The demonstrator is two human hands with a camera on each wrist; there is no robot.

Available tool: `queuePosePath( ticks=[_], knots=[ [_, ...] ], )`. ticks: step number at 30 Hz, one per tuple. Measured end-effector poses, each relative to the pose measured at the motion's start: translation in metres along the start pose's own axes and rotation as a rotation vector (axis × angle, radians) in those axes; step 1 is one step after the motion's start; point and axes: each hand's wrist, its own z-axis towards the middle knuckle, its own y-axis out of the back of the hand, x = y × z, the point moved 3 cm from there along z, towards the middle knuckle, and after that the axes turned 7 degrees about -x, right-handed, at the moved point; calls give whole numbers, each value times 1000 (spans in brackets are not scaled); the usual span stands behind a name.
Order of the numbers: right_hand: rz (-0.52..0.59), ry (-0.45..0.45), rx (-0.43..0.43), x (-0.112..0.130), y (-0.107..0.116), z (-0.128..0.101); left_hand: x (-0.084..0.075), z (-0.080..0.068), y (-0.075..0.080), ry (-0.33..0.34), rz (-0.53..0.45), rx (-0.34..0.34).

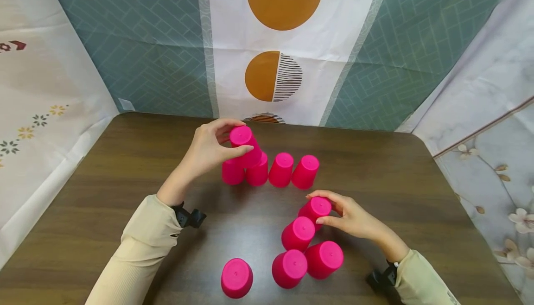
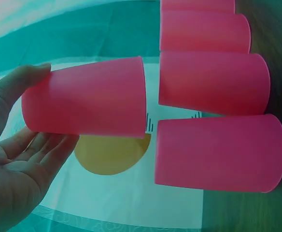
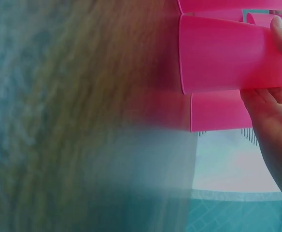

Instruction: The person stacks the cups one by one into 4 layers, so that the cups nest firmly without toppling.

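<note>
Resting upside down on the brown wooden table (image 1: 125, 166), ten pink plastic cups are seen in two groups. A far row of four inverted cups (image 1: 281, 169) is set side by side, each touching or just beside its neighbour. A fifth pink cup (image 1: 245, 145) is gripped by the left hand (image 1: 210, 149), thumb and fingers curled round its closed end; it is held tilted above the row's two leftmost cups, and whether it touches them cannot be told. In the left wrist view this held cup (image 2: 85, 104) is shown lifted apart from the row (image 2: 213, 82). Nearer the person, a cluster cup (image 1: 314, 210) is grasped at its closed end by the right hand (image 1: 354, 219), fingers curled about it. Three further inverted cups (image 1: 308, 249) stand just beside it, and a single cup (image 1: 236, 277) stands apart to their left. A patterned curtain (image 1: 283, 41) is hung behind the table.
</note>
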Motion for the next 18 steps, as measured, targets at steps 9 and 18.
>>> queuePosePath(
  ticks=[9,18],
  knots=[
    [15,-15,-11,-1,-1,-2,12,16,-4,30,47,84],
    [16,13,-20,-3,-2,-3,13,19,-7,32,104,127]
  ],
)
